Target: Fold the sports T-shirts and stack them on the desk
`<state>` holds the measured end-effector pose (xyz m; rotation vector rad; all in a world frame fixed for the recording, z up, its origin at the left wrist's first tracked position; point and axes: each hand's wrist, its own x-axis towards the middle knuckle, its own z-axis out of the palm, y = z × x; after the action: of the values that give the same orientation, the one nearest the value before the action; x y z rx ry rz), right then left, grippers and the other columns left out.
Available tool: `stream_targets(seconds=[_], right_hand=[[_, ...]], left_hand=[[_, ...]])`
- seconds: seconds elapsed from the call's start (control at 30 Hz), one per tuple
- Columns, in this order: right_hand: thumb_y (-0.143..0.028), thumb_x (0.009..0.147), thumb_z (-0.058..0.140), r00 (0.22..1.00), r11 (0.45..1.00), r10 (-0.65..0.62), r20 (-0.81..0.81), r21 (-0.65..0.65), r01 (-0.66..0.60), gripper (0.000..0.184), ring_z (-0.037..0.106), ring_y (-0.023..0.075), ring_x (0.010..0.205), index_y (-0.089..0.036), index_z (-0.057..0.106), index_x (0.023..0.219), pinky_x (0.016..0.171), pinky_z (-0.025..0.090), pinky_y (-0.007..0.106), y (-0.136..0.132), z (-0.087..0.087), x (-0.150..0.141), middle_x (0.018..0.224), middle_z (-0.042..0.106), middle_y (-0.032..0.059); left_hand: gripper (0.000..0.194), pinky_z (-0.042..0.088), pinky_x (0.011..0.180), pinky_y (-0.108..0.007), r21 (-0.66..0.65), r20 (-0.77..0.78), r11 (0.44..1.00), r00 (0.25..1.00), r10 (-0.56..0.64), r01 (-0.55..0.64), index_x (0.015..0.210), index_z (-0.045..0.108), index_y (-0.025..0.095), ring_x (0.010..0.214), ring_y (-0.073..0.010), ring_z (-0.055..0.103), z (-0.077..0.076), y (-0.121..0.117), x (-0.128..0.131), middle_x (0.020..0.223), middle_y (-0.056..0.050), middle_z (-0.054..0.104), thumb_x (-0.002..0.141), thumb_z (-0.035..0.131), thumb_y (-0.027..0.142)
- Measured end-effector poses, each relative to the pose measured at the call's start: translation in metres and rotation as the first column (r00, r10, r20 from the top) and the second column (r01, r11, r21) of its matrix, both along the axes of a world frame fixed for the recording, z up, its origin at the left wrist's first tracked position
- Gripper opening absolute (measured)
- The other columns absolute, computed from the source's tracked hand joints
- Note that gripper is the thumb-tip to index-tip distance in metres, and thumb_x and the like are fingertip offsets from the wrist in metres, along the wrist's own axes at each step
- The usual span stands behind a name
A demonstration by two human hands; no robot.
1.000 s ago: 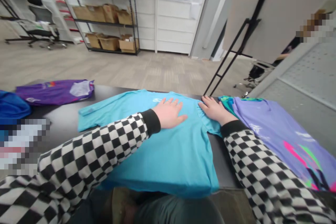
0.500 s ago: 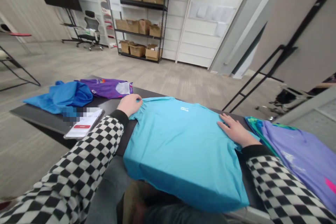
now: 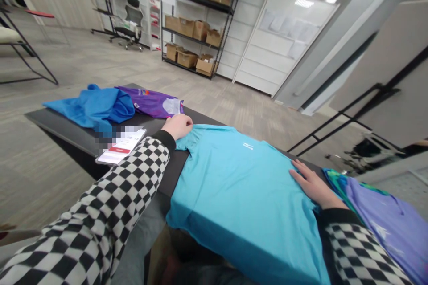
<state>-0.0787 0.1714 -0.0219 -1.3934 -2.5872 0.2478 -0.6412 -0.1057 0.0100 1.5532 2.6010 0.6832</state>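
Note:
A light blue T-shirt (image 3: 240,187) lies spread on the dark table, its small white logo towards the far side and its lower part hanging over the near edge. My left hand (image 3: 179,126) is closed at the shirt's left sleeve, pinching the cloth with curled fingers. On the opposite side, my right hand (image 3: 312,182) rests flat near the right shoulder, fingers stretched out over the fabric. The right sleeve is mostly hidden under that hand and forearm.
A blue garment (image 3: 96,107) and a purple garment (image 3: 154,101) lie at the table's left end, beside a phone (image 3: 125,147). Lilac (image 3: 388,218) and green (image 3: 334,180) garments lie at the right. Behind stand a box-filled shelf (image 3: 197,40) and an office chair (image 3: 132,22).
The camera view has tilted and shifted, so the scene sits differently. Both hands keep about the same places on the T-shirt, the left at the sleeve and the right flat.

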Motion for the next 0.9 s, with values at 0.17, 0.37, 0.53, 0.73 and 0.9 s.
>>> stream_targets(seconds=[0.17, 0.37, 0.53, 0.73, 0.9], right_hand=[[-0.071, 0.103, 0.043, 1.0, 1.0, 0.005, 0.022, -0.015, -0.004, 0.083, 0.035, 0.0371, 0.172, -0.019, 0.058, 0.168, 0.143, 0.021, 0.061, -0.002, 0.005, -0.002, 0.182, 0.043, 0.0148], [-0.071, 0.105, 0.041, 0.999, 1.0, 0.006, 0.035, -0.01, -0.006, 0.082, 0.033, 0.0351, 0.173, -0.022, 0.057, 0.169, 0.143, 0.021, 0.06, -0.005, 0.006, -0.002, 0.182, 0.043, 0.0128], [-0.071, 0.106, 0.041, 0.999, 1.0, 0.015, 0.048, 0.023, -0.016, 0.08, 0.035, 0.035, 0.172, -0.025, 0.058, 0.168, 0.143, 0.024, 0.059, -0.002, 0.002, 0.001, 0.181, 0.046, 0.0117], [-0.072, 0.107, 0.041, 0.999, 0.999, 0.026, 0.044, 0.019, -0.027, 0.081, 0.034, 0.0384, 0.172, -0.023, 0.056, 0.169, 0.142, 0.023, 0.065, 0.004, -0.002, 0.006, 0.182, 0.044, 0.0127], [-0.073, 0.108, 0.041, 0.998, 0.999, 0.04, 0.053, 0.035, -0.042, 0.08, 0.035, 0.0387, 0.172, -0.025, 0.056, 0.169, 0.141, 0.025, 0.065, 0.007, -0.005, 0.008, 0.182, 0.045, 0.0114]], left_hand=[[0.041, 0.056, 0.106, -0.04, 0.033, -0.049, 0.999, 0.998, 0.026, -0.025, 0.121, 0.086, 0.023, 0.119, -0.0301, 0.073, 0.008, 0.011, -0.007, 0.128, -0.012, 0.083, 0.108, 0.047, 0.032], [0.045, 0.05, 0.115, -0.056, -0.006, -0.268, 1.0, 0.963, -0.005, 0.004, 0.128, 0.084, 0.015, 0.132, -0.0405, 0.067, 0.023, 0.021, 0.01, 0.137, -0.022, 0.076, 0.106, 0.046, 0.025], [0.071, 0.028, 0.139, -0.051, -0.066, -0.199, 0.923, 0.901, -0.385, 0.38, 0.173, 0.052, 0.021, 0.166, -0.0354, 0.044, 0.021, 0.021, 0.048, 0.181, -0.013, 0.048, 0.11, 0.049, 0.054], [0.111, 0.013, 0.141, -0.065, -0.348, 0.017, 0.854, 0.913, -0.408, 0.388, 0.183, 0.034, 0.027, 0.177, -0.0467, 0.016, 0.01, 0.017, 0.058, 0.191, -0.014, 0.018, 0.095, 0.057, 0.089], [0.109, 0.008, 0.139, -0.07, -0.242, -0.047, 0.906, 0.929, -0.368, 0.347, 0.184, 0.032, 0.028, 0.175, -0.0505, 0.02, 0.012, 0.018, 0.055, 0.191, -0.013, 0.021, 0.097, 0.051, 0.091]])
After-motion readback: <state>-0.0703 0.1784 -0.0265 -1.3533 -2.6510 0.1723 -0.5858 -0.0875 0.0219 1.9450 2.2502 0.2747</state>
